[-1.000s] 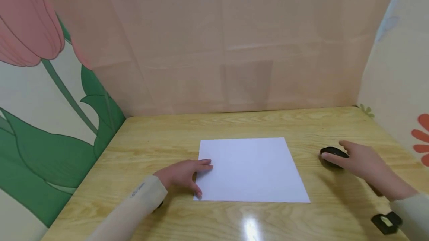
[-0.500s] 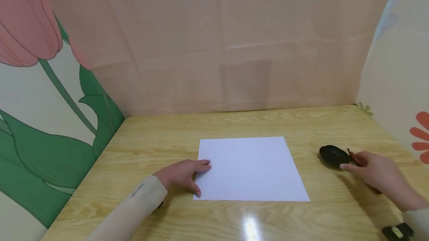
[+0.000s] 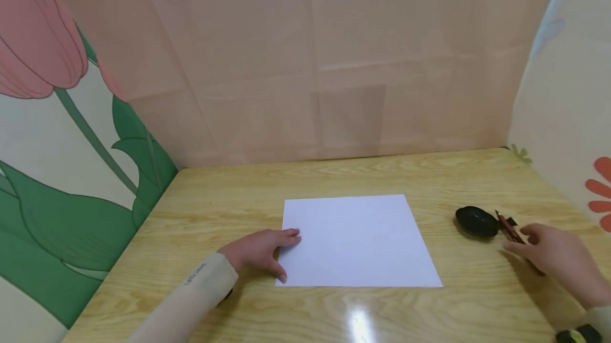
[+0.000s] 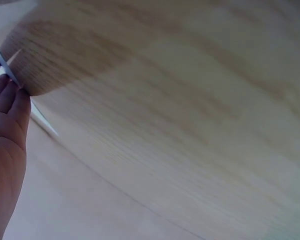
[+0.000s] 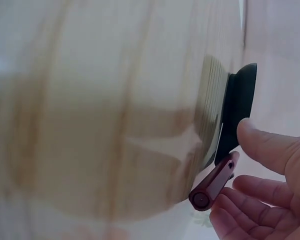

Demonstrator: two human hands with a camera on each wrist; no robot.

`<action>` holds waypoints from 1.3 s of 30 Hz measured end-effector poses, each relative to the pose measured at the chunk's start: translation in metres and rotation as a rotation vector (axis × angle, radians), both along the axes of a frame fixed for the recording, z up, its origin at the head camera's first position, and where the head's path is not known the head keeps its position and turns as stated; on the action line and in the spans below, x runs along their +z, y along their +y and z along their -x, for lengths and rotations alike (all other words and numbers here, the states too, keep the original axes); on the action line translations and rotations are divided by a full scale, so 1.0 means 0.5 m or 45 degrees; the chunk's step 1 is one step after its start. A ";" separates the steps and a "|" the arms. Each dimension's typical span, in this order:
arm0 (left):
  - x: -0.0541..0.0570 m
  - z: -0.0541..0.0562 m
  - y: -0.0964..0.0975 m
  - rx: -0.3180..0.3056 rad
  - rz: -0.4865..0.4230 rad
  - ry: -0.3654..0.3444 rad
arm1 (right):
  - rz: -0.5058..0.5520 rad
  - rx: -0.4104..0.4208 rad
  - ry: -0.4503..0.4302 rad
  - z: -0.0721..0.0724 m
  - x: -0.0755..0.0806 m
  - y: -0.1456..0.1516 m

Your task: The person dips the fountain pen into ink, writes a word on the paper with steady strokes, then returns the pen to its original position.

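Observation:
My left hand (image 3: 260,250) rests on the left edge of a blank white sheet of paper (image 3: 363,242), thumb and fingers spread. In the left wrist view this hand (image 4: 7,120) lies along the thin paper edge (image 4: 44,119). To the right of the sheet is a small oval black dish (image 3: 476,222). Beside it lies a slim dark red object (image 3: 509,228), its kind unclear. My right hand (image 3: 563,258) is at its near end, thumb and fingers apart. The right wrist view shows the red object's round end (image 5: 202,200) close to the fingertips (image 5: 222,207).
The wood-grain tabletop (image 3: 229,194) meets a pinkish backdrop (image 3: 253,67). A tulip-patterned panel (image 3: 81,237) borders the left side, and a pale flowered panel (image 3: 573,120) the right.
My right hand has drawn back from over the black dish, toward the lower right, uncovering the dish and the dark red object. My left hand and the paper stay put.

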State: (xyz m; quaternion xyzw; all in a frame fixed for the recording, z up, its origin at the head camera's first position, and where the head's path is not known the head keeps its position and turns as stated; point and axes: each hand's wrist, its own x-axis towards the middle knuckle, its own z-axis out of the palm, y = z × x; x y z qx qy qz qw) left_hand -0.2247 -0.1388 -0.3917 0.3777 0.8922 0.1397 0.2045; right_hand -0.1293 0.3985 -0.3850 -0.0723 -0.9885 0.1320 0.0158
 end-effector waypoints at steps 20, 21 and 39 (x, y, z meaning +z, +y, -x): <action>0.009 0.005 0.011 -0.014 0.015 -0.012 | 0.010 -0.177 -0.159 -0.001 -0.020 0.036; 0.010 0.005 0.012 -0.008 0.020 -0.011 | 0.016 -0.177 -0.160 0.000 -0.020 0.037; 0.000 0.002 0.002 -0.005 0.006 -0.005 | 0.064 -0.168 -0.189 0.010 -0.019 0.033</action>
